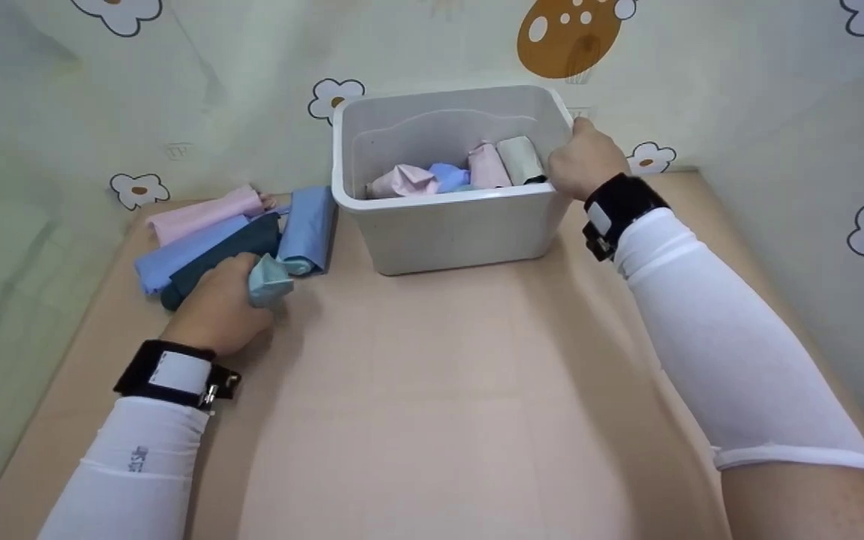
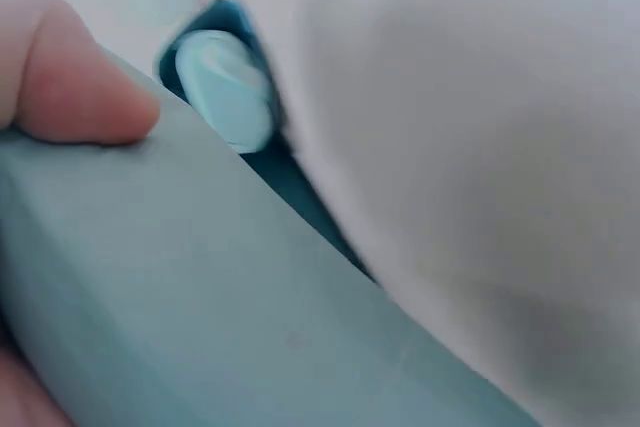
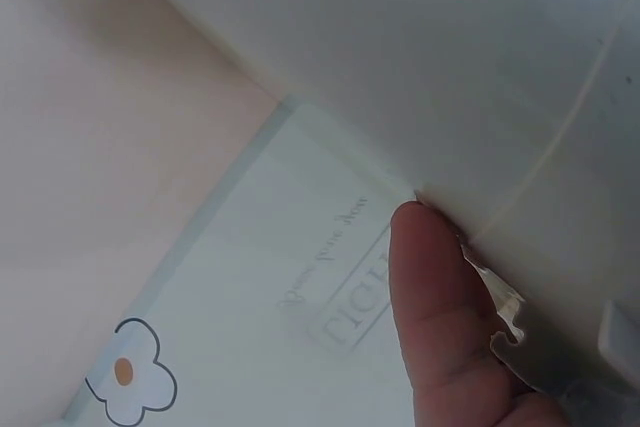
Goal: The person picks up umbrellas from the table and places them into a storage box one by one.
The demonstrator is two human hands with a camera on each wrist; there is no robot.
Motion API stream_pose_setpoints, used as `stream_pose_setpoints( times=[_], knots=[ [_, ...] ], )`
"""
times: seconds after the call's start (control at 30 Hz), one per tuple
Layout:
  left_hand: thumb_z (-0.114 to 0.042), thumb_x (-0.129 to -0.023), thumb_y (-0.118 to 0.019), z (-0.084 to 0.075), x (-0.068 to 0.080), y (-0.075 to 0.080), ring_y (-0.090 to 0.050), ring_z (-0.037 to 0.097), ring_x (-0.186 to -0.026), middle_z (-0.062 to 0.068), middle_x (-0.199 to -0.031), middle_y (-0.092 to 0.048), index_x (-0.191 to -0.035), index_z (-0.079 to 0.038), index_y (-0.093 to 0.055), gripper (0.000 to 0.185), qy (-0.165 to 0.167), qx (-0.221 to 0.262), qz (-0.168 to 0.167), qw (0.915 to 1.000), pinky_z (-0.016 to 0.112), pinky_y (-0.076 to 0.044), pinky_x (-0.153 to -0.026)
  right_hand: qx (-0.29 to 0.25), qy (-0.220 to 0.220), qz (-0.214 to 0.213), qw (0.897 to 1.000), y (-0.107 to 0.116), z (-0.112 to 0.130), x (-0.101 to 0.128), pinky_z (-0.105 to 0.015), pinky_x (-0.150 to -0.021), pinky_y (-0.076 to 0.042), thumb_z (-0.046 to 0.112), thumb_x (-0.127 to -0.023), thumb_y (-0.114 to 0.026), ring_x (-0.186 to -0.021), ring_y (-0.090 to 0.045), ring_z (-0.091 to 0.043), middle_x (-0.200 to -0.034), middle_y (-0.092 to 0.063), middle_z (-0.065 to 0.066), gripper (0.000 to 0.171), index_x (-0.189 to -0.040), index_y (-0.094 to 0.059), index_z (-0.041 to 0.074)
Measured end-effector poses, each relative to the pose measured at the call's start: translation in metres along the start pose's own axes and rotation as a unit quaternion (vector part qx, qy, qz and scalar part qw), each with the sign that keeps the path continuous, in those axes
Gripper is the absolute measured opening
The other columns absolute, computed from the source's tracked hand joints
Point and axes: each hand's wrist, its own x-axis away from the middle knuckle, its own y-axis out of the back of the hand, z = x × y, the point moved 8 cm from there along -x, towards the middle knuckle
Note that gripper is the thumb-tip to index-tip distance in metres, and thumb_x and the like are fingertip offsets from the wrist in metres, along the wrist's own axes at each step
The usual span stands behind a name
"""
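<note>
A white plastic bin (image 1: 462, 225) stands at the back of the table with several rolled cloths inside, pink (image 1: 406, 180), blue (image 1: 448, 176) and grey (image 1: 520, 159). My right hand (image 1: 586, 161) grips the bin's right rim; its thumb (image 3: 435, 287) lies against the bin wall (image 3: 420, 57). To the left lies a pile of rolled cloths: pink (image 1: 203, 214), blue (image 1: 184, 251), dark teal (image 1: 226, 251) and light blue (image 1: 310, 225). My left hand (image 1: 220, 304) grips a pale teal roll (image 1: 268, 281) at the pile's near end; the wrist view shows my thumb (image 2: 80, 82) on the pale teal roll (image 2: 200, 287).
The table (image 1: 432, 390) is covered in beige paper. Pale walls with flower prints (image 1: 139, 187) close in the back and both sides. The bin sits near the back wall.
</note>
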Motion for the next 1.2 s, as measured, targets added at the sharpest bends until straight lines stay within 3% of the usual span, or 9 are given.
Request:
stream_pose_setpoints(
  times=[0.23, 0.53, 0.67, 0.77, 0.87, 1.03, 1.2],
  knots=[
    [-0.002, -0.088, -0.063, -0.027, 0.004, 0.018, -0.055, 0.038, -0.116, 0.019, -0.130, -0.057, -0.139, -0.002, -0.049, 0.053, -0.030, 0.041, -0.028, 0.9983, 0.063, -0.045, -0.107, -0.005, -0.008, 0.002, 1.000, 0.002, -0.004, 0.002, -0.056, -0.123, -0.036, 0.024, -0.102, -0.034, -0.147, -0.044, -0.040, -0.167, -0.036, -0.022, 0.076, -0.168, -0.005, 0.004],
    [0.005, -0.085, -0.062, -0.070, 0.008, 0.042, -0.053, 0.036, -0.129, 0.020, -0.145, -0.055, -0.145, 0.002, -0.047, 0.062, -0.108, 0.074, -0.066, 0.9892, 0.061, -0.038, -0.118, -0.017, -0.014, 0.001, 1.000, 0.000, -0.004, 0.005, -0.056, -0.123, -0.035, 0.023, -0.101, -0.035, -0.147, -0.045, -0.039, -0.166, -0.039, -0.021, 0.075, -0.169, -0.006, 0.005],
    [0.005, -0.084, -0.062, -0.094, 0.010, 0.057, -0.052, 0.034, -0.124, 0.020, -0.139, -0.055, -0.143, 0.003, -0.047, 0.061, -0.128, 0.095, -0.090, 0.9831, 0.057, -0.039, -0.114, -0.012, -0.009, -0.004, 1.000, 0.001, -0.003, 0.005, -0.056, -0.123, -0.035, 0.023, -0.100, -0.035, -0.147, -0.045, -0.039, -0.165, -0.039, -0.022, 0.076, -0.168, -0.007, 0.004],
    [0.005, -0.084, -0.060, -0.113, 0.009, 0.070, -0.051, 0.036, -0.118, 0.021, -0.131, -0.053, -0.142, 0.003, -0.042, 0.062, -0.125, 0.123, -0.103, 0.9791, 0.059, -0.041, -0.107, -0.003, 0.000, -0.013, 1.000, 0.002, -0.001, 0.006, -0.055, -0.123, -0.037, 0.022, -0.099, -0.034, -0.145, -0.047, -0.040, -0.162, -0.042, -0.024, 0.076, -0.168, -0.010, 0.002],
    [0.001, -0.086, -0.061, -0.134, 0.006, 0.086, -0.053, 0.037, -0.124, 0.023, -0.140, -0.051, -0.150, -0.001, -0.033, 0.069, -0.130, 0.164, -0.132, 0.9689, 0.062, -0.042, -0.109, 0.001, 0.003, -0.018, 1.000, 0.001, 0.000, 0.007, -0.054, -0.122, -0.038, 0.022, -0.098, -0.035, -0.143, -0.049, -0.040, -0.160, -0.045, -0.025, 0.075, -0.167, -0.013, 0.001],
    [-0.003, -0.090, -0.061, -0.171, -0.005, 0.108, -0.056, 0.031, -0.125, 0.019, -0.143, -0.051, -0.151, -0.009, -0.027, 0.070, -0.157, 0.224, -0.191, 0.9427, 0.057, -0.046, -0.107, -0.009, -0.008, -0.015, 1.000, -0.001, 0.000, 0.008, -0.054, -0.121, -0.039, 0.023, -0.100, -0.037, -0.143, -0.049, -0.038, -0.161, -0.045, -0.022, 0.074, -0.167, -0.014, 0.002],
    [-0.015, -0.099, -0.059, -0.195, -0.030, 0.114, -0.055, 0.026, -0.131, 0.014, -0.150, -0.045, -0.153, -0.018, -0.017, 0.068, -0.127, 0.273, -0.210, 0.9302, 0.055, -0.048, -0.108, -0.021, -0.017, -0.017, 1.000, -0.004, -0.001, 0.009, -0.054, -0.121, -0.039, 0.024, -0.101, -0.038, -0.144, -0.049, -0.038, -0.162, -0.044, -0.021, 0.074, -0.168, -0.012, 0.005]
  ],
)
